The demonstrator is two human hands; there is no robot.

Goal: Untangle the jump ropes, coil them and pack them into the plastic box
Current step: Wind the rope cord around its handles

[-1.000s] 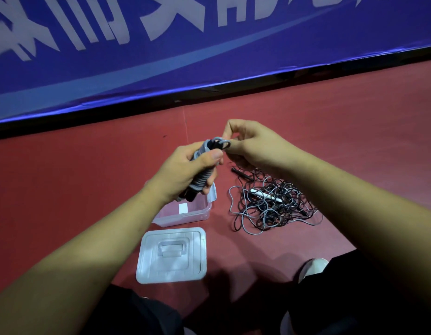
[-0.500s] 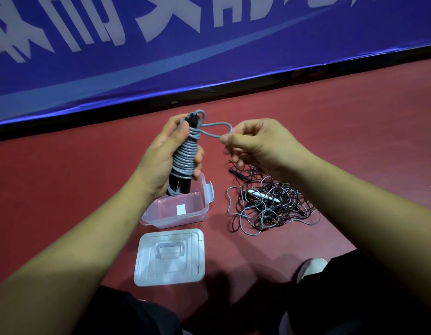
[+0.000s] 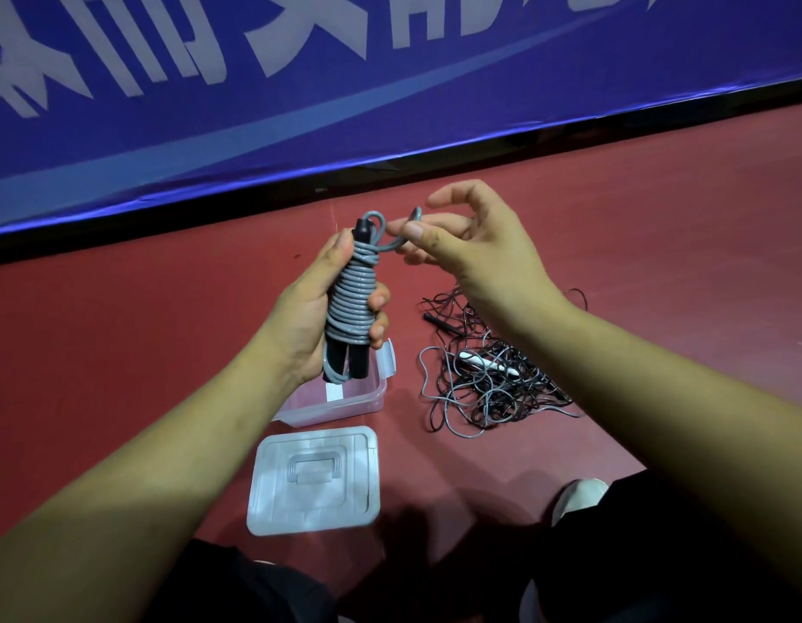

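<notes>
Just above the clear plastic box (image 3: pixel 345 404), the left hand (image 3: pixel 300 317) is gripping the grey coiled jump rope (image 3: pixel 351 299) upright, steadying it. The right hand (image 3: pixel 480 254) is pinching its loose loop, probably to tuck the end in.

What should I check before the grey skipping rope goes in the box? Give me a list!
1. Coil tight: the grey jump rope is wound round its black handles and the left hand grips it. Ok.
2. Loose loop tucked in: the right hand pinches it, free at the top. Not ok.
3. Plastic box open: its lid lies on the floor in front. Ok.
4. Room in the box: the left hand hides part of the inside. Cannot tell.
5. Other ropes untangled: a tangled pile lies on the floor. Not ok.
</notes>
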